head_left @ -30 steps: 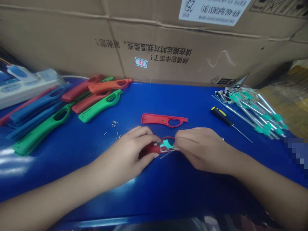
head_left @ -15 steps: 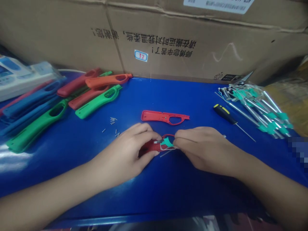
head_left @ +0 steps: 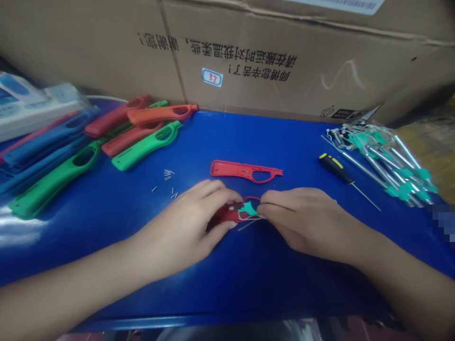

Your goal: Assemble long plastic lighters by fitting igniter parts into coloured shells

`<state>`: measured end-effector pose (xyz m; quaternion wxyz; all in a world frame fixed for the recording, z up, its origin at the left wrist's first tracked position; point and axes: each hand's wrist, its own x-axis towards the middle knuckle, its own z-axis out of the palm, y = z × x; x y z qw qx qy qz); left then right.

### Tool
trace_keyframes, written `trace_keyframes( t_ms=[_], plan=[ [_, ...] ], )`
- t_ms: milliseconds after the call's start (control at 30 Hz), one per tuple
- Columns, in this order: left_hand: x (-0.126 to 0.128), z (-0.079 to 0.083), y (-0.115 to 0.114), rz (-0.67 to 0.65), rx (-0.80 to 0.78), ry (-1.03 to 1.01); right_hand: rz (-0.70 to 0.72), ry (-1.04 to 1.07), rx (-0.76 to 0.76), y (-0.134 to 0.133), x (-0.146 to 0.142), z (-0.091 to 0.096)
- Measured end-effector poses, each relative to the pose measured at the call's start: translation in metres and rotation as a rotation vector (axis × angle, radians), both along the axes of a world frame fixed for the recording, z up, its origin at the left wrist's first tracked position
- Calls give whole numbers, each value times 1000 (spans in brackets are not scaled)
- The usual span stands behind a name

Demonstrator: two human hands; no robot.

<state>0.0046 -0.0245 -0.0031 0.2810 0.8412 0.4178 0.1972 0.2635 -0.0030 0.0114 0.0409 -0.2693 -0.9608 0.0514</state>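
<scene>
Low over the blue table, my left hand [head_left: 199, 220] is closed around the handle end of a red lighter casing half [head_left: 229, 215], thumb below and fingers above. A green trigger piece [head_left: 250, 208] with white wire lies in this casing by its finger loop. My right hand [head_left: 298, 215] is closed at the casing's other end; its fingertips pinch there, and they hide what exactly they grip. A thin clear strip [head_left: 249, 225] sticks out beneath the casing. Just beyond my hands, a matching red casing half [head_left: 245, 171] lies with its hollow side up.
Small screws [head_left: 168, 175] lie left of the red half. Green, red, orange and blue casings [head_left: 145, 147] are piled at left beside a white power strip [head_left: 39, 111]. At right are a screwdriver [head_left: 336, 168] and metal lighter tubes with green triggers [head_left: 391, 161]. A cardboard box [head_left: 249, 90] stands behind.
The view has shifted slightly. My left fingertips have eased a little off the metal part beside the green trigger; my right hand keeps its pinch at the casing's end.
</scene>
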Motion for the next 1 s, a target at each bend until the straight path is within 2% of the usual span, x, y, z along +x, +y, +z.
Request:
trace_keyframes(
  t_ms=[367, 533, 700, 867, 1000],
  plan=[
    [3, -1, -5, -83, 132, 78, 31, -47, 142, -5, -4, 1],
    [3, -4, -8, -119, 280, 262, 19, -90, 207, -12, -8, 6],
    [2, -5, -11, -143, 368, 407, -33, -9, 109, -11, -1, 6],
    [0, -1, -13, -171, 349, 432, 0, 14, 38, -8, -1, 6],
    [-1, -1, -12, -169, 292, 386, -153, 104, -143, -8, -10, 8]
  ],
)
